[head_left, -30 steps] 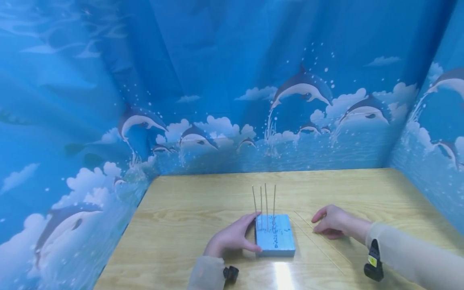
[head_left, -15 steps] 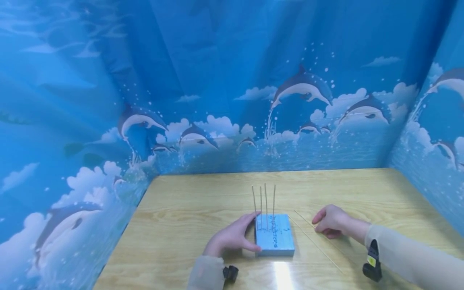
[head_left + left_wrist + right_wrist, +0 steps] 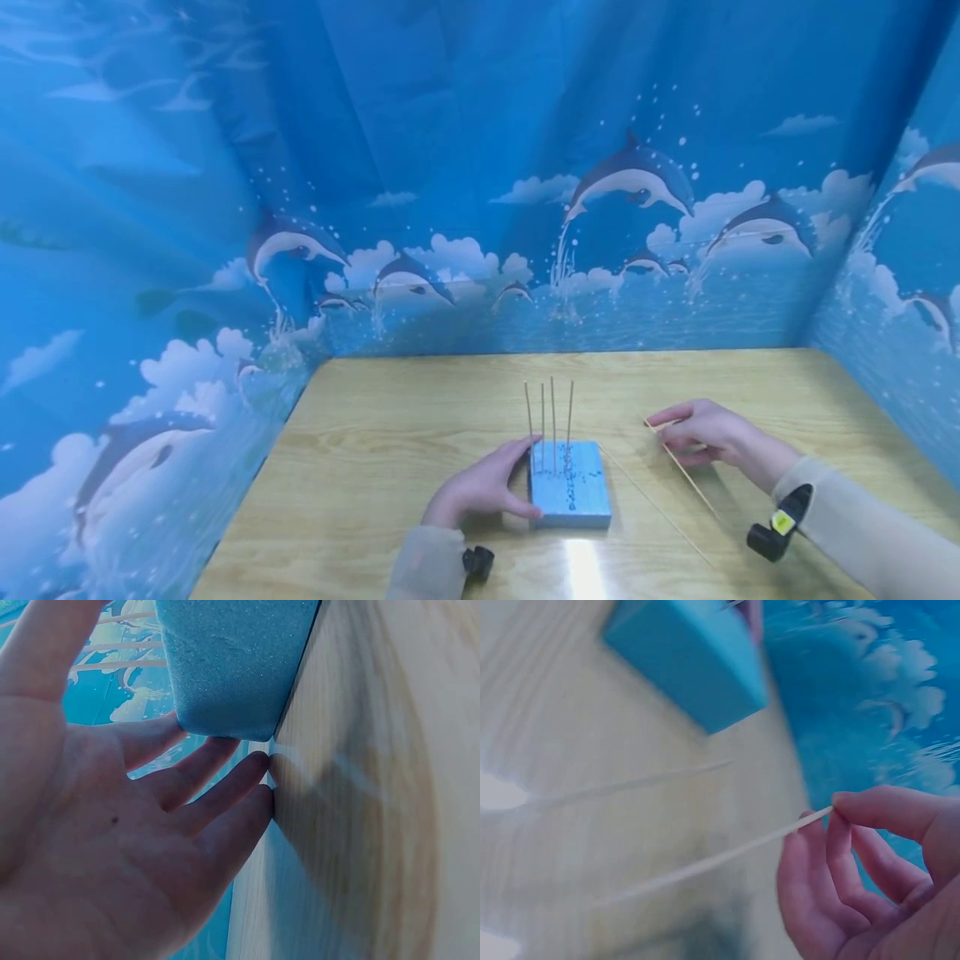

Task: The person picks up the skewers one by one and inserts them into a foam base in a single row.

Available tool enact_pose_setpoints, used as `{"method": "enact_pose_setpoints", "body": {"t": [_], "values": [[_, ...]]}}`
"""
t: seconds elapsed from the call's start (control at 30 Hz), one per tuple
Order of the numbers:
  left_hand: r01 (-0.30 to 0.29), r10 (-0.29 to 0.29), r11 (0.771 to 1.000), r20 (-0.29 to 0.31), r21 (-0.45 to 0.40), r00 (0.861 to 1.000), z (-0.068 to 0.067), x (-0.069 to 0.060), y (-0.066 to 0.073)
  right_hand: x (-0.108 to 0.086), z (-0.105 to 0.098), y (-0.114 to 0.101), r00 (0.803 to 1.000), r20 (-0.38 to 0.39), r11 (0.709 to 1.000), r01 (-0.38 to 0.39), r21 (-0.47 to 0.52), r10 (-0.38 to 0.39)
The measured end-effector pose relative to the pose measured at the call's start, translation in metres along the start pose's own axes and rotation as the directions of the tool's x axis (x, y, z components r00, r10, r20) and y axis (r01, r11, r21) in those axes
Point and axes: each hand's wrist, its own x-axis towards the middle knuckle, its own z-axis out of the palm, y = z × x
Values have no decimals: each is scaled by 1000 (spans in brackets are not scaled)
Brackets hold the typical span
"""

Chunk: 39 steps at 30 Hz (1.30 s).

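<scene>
A light-blue foam block (image 3: 588, 493) lies on the wooden table, its top dotted with small holes. Several thin wooden skewers (image 3: 553, 417) stand upright toward its back left. My left hand (image 3: 482, 489) holds the block's left side, thumb at the near corner and forefinger at the far one. In the left wrist view, fingertips touch the block (image 3: 232, 671); the thumb tip is out of frame. Right of the block, my right hand (image 3: 708, 435) pinches one end of another skewer (image 3: 705, 862), which slants down toward the table. Whether its far end touches is blurred.
One more skewer (image 3: 660, 510) lies diagonally on the table (image 3: 405, 417) between the block and my right hand. A blue dolphin-print curtain (image 3: 450, 167) encloses the table's back and sides. Each wrist wears a black camera (image 3: 780, 525).
My right hand has lifted one skewer from the table by its end and moved slightly away and right. My left hand and the block stay put.
</scene>
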Motion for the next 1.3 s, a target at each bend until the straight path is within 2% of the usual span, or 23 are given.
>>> {"method": "enact_pose_setpoints", "body": {"t": [0.1,0.27,0.4,0.5,0.8,0.93,1.0,1.1,1.2,1.3], "values": [[-2,2,1000,-1,-13,1000,0,0,1,-5,-3,-9,997,43,991,55,118,-61],[-10,10,1000,-1,-14,1000,0,1,2,-14,-1,-25,983,38,955,166,247,-181],[-13,13,1000,-8,-3,1000,-2,0,2,-23,4,-36,954,2,914,287,288,-300],[-15,15,1000,-8,8,1000,-3,1,3,-30,12,-44,934,-47,886,351,303,-354],[-8,8,1000,-7,-3,1000,0,0,1,-38,37,-54,902,-160,811,430,396,-401],[-12,12,1000,-8,7,1000,1,0,0,-40,44,-56,883,-204,782,470,410,-423],[-10,10,1000,-11,15,1000,2,-1,1,-41,48,-57,865,-226,758,502,416,-449],[-2,2,1000,-14,14,1000,2,-1,1,-42,57,-59,839,-265,739,544,397,-475],[2,-2,1000,-12,16,1000,1,0,0,-44,68,-60,810,-310,745,582,325,-497],[-1,1,1000,-7,19,1000,1,1,-1,-48,79,-62,784,-352,766,601,228,-511]]}}
